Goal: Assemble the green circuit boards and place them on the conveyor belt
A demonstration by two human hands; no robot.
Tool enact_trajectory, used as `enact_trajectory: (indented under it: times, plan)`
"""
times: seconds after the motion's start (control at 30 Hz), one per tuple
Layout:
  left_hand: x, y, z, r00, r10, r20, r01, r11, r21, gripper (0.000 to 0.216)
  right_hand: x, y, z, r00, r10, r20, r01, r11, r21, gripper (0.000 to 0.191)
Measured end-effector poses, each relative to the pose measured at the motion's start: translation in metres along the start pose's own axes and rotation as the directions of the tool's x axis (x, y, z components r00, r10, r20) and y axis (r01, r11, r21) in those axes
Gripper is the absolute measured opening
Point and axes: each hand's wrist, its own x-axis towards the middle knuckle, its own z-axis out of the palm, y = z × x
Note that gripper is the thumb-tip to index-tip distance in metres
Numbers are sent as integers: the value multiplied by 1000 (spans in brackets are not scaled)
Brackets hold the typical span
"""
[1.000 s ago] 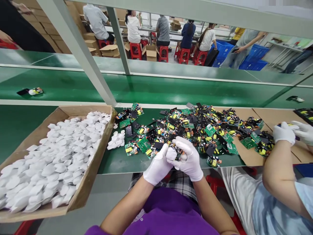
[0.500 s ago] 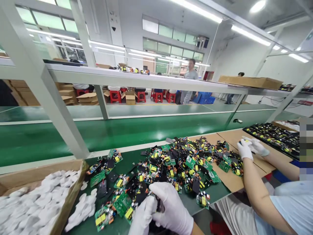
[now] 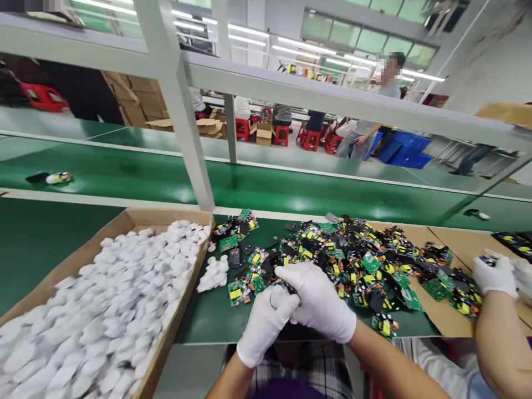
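My left hand (image 3: 266,318) and my right hand (image 3: 318,299), both in white gloves, are closed together in front of me at the table's near edge. Between the fingers shows a small dark thing, mostly covered, whose kind I cannot make out. Just beyond the hands spreads a heap of small circuit boards (image 3: 330,252), green with yellow, orange and black parts. Left of my hands, a few loose boards (image 3: 236,293) lie near a small group of white plastic pieces (image 3: 214,273).
A cardboard tray (image 3: 164,349) full of white pieces (image 3: 112,299) stands at left. Behind runs a green conveyor belt (image 3: 282,188) below a white shelf frame (image 3: 191,138). At right, a co-worker's gloved hand (image 3: 495,274) holds a small board over brown cardboard (image 3: 453,246).
The view has swung left and downward, bringing more of the white-piece tray into sight. My hands stay closed together around the dark thing. The co-worker's hands now sit at the right edge.
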Motion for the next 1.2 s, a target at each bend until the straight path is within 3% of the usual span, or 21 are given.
enact_trajectory:
  times: [0.07, 0.13, 0.2, 0.23, 0.27, 0.37, 0.5, 0.7, 0.87, 0.97, 1.07, 1.2]
  plan:
    - [0, -8, -14, 997, 73, -23, -74, 995, -65, 59, 18, 6, -4, 994, 39, 106, -43, 998, 38, 46]
    - [-1, -21, -29, 971, 161, -179, -175, 982, -66, 68, 43, 26, -6, 980, 114, 160, -124, 991, 53, 50]
    - [-4, -35, -41, 891, 251, -379, -259, 965, 31, 63, 76, 58, -4, 964, 214, 156, -218, 976, 4, 55]
    - [-5, -41, -45, 846, 320, -426, -299, 947, 118, 55, 94, 77, 0, 945, 284, 163, -279, 959, -54, 59]
    - [-5, -45, -47, 807, 409, -426, -346, 912, 219, 48, 112, 98, 5, 911, 370, 182, -350, 927, -135, 61]
    - [-6, -47, -46, 721, 650, -241, -490, 723, 486, 29, 157, 155, 24, 843, 495, 210, -450, 864, -228, 61]
    - [-3, -44, -43, 645, 743, -179, -485, 579, 656, 22, 184, 195, 52, 743, 612, 271, -530, 785, -321, 39]
    - [0, -49, -44, 630, 759, -164, -463, 536, 706, 22, 184, 210, 76, 615, 685, 391, -529, 726, -439, 32]
    - [0, -52, -43, 642, 745, -181, -465, 566, 681, 20, 185, 217, 59, 527, 647, 552, -414, 762, -497, 33]
    - [2, -53, -43, 650, 739, -178, -484, 583, 652, 20, 170, 210, 50, 463, 621, 632, -351, 783, -513, 33]
    - [3, -52, -43, 669, 724, -165, -495, 601, 627, 20, 147, 197, 48, 486, 598, 637, -323, 800, -505, 37]
    - [3, -48, -43, 732, 653, -194, -444, 673, 592, 26, 130, 182, 37, 608, 525, 596, -339, 850, -403, 35]
